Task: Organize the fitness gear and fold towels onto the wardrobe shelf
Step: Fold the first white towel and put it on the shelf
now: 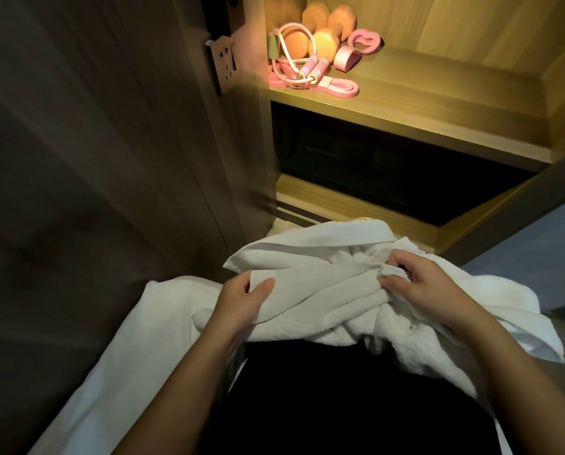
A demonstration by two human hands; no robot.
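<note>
A crumpled white towel [320, 284] lies bunched in front of me, low in the head view. My left hand [241, 302] grips its left edge with the thumb on top. My right hand [422, 287] pinches a fold near its right side. On the lit wooden wardrobe shelf [438, 103] above sit orange dumbbells [324, 31], a pink skipping rope [304, 65], a flat pink resistance band [337, 87] and a pink heart-shaped grip ring [356, 49], all grouped at the shelf's left end.
The wardrobe door [127, 126] stands open on the left, with a metal latch plate [223, 65] on its edge. A dark lower compartment [389, 178] lies under the shelf. More white cloth [117, 356] spreads at the lower left. The right part of the shelf is bare wood.
</note>
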